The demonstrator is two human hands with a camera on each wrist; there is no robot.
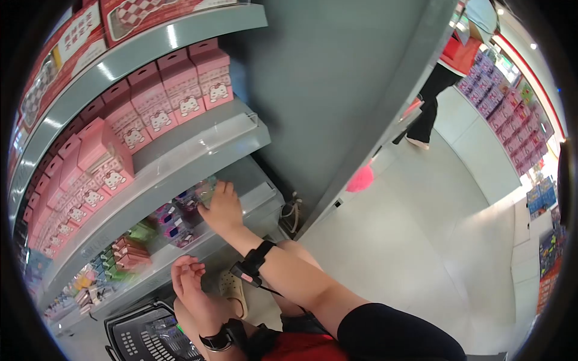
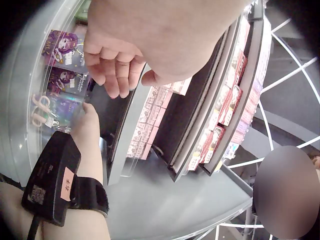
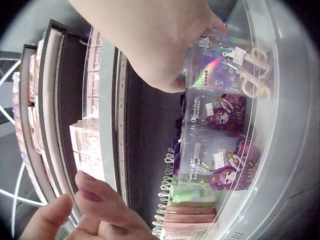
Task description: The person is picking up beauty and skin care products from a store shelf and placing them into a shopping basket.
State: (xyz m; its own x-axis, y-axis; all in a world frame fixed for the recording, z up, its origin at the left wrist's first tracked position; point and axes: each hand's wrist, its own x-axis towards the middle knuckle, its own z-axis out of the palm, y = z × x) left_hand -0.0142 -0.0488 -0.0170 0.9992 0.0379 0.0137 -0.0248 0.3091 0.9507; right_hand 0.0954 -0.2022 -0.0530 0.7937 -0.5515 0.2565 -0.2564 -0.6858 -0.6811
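My right hand (image 1: 226, 210) reaches into the lower shelf. Its thumb and fingers grip the edges of a shiny holographic pack (image 3: 212, 75) holding an eyelash curler with pale pink loop handles (image 3: 257, 60). Beside it stand purple eyelash curler packs (image 3: 225, 115) printed with a cartoon girl. The same holographic pack (image 2: 65, 107) shows near the right hand's thumb in the left wrist view. My left hand (image 1: 192, 283) hovers in front of the shelf edge, fingers loosely bent, with nothing in it.
Pink boxes (image 1: 159, 117) with a white cat fill the shelf above. A clear plastic lip (image 3: 260, 150) fronts the lower shelf. A black shopping basket (image 1: 129, 337) with packs inside sits low at left. A grey panel (image 1: 325, 90) rises at right; a person (image 1: 430, 96) stands in the aisle beyond.
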